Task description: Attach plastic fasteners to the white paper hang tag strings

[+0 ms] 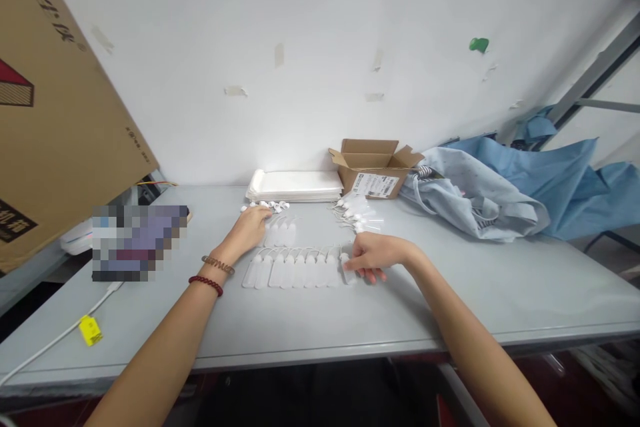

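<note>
Along the middle of the table runs a row of flat translucent tags (303,272) with white caps and thin cord loops. At its right end, my right hand (375,255) pinches one translucent tag (346,268) between thumb and finger. Behind the row lies a smaller group of similar tags (281,233). My left hand (250,225) is beside that group, its fingers bent together at the edge of a cluster of small white pieces (275,205); whatever lies between the fingertips is hidden. Beyond my right hand, more capped tags (363,213) lie in a loose, overlapping pile.
A stack of white padded envelopes (300,185) and an open cardboard box (373,177) stand against the wall. Bunched blue cloth (475,197) covers the back right. At left are a pixelated object (145,240), a white cable with a yellow tag (91,330), and a large carton (60,93).
</note>
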A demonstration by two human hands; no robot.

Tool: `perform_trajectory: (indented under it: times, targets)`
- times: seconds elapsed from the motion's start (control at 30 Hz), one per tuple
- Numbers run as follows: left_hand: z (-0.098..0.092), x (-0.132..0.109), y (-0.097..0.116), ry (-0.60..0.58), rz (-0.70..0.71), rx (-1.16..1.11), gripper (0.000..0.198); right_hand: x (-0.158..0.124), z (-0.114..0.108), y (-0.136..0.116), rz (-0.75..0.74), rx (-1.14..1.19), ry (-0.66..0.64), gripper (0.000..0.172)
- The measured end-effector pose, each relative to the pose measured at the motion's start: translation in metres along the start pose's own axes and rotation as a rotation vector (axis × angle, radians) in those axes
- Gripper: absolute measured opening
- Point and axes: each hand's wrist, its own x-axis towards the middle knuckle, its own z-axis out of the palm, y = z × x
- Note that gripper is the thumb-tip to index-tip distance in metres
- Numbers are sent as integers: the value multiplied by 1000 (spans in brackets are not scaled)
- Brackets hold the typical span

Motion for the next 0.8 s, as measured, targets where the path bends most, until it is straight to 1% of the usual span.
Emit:
perform_trajectory:
  times: [0.17, 0.3, 0.33, 0.4, 0.5, 0.6, 0.7, 0.8]
  targets:
    - [-2, 0, 1, 15, -133, 31, 38, 1, 2, -1, 21, -3, 62, 35]
    - [-5, -2, 1, 44, -220, 38, 30, 6, 3, 2, 11, 19, 111, 32]
    - [-6, -2, 2, 57, -245, 37, 29, 6, 3, 2, -1, 31, 147, 31]
    - [-8, -3, 4, 93, -293, 33, 28, 7, 3, 2, -53, 55, 261, 28]
    - [-11, -4, 8, 143, -348, 15, 29, 9, 5, -3, -190, 90, 456, 26]
    - [-10, -5, 8, 124, -367, -10, 27, 13, 10, -10, -291, 118, 609, 27]
    - [-8, -5, 4, 104, -378, -29, 23, 19, 17, -15, -346, 130, 706, 25]
    - [-9, -5, 3, 136, -405, -43, 21, 25, 23, -18, -408, 139, 766, 22]
